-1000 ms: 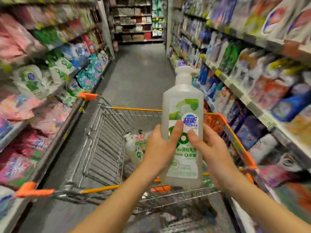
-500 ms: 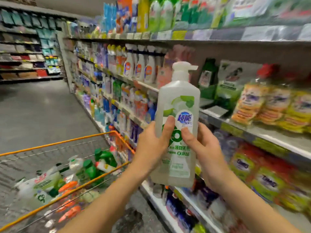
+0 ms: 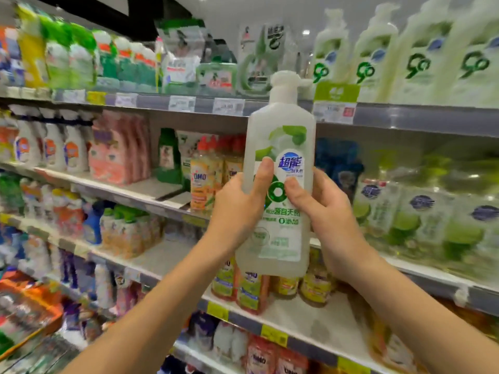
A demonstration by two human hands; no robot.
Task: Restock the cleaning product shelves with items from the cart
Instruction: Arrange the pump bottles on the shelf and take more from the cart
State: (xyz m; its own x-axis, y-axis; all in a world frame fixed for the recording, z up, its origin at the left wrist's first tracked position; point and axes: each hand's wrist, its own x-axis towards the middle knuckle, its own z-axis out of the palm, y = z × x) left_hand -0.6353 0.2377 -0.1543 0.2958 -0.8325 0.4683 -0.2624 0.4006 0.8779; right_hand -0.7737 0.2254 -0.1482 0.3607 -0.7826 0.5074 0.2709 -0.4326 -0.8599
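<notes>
Left hand (image 3: 240,203): curled round the bottle's left side, thumb across the label.
Right hand (image 3: 324,206): gripping its right side, thumb on the front.
Bottle (image 3: 280,147): upright pump bottle, held up before the shelves.
Top shelf (image 3: 405,117): matching bottles (image 3: 375,55) in a row, upper right.

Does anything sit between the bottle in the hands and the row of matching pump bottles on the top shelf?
Nothing visible does. The left hand and right hand grip the bottle in open air in front of the shelving. The matching bottles stand up to the right on the top shelf. Whether that row has a free slot cannot be told.
</notes>
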